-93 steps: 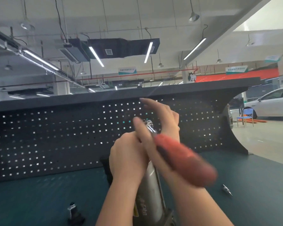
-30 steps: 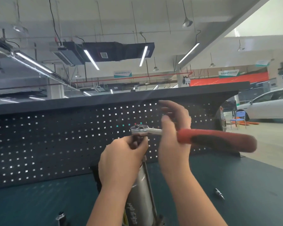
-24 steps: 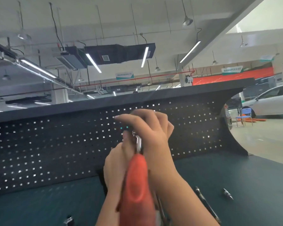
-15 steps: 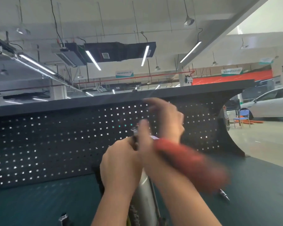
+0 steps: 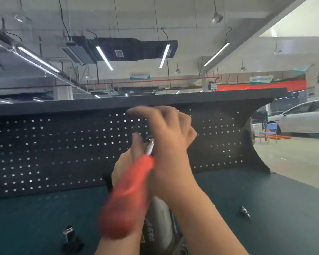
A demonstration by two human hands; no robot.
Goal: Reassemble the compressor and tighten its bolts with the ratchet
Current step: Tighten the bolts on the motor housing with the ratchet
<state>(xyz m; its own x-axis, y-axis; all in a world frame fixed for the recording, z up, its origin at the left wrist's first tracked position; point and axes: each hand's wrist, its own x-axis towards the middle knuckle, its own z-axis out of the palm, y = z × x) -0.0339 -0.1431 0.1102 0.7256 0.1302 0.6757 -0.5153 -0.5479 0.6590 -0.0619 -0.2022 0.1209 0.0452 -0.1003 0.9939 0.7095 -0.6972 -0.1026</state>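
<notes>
The tightening step is in hand: the right hand [image 5: 166, 137] grips the ratchet [image 5: 129, 196], handle toward 7 o'clock, above the compressor [image 5: 159, 227]. The left hand [image 5: 125, 168] is mostly hidden, so I cannot tell its grip. Next calls for another swing.

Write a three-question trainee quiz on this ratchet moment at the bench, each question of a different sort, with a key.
1. True or false: the ratchet's red handle points toward the camera.
2. Which hand works the ratchet near its metal head? A) left hand B) right hand C) neither
3. Fill in: the silver compressor body stands on the bench in front of a dark ______ back panel.

Key: 1 true. 2 B; the left hand is behind the handle, on the upper end of the compressor. 3 perforated.
</notes>
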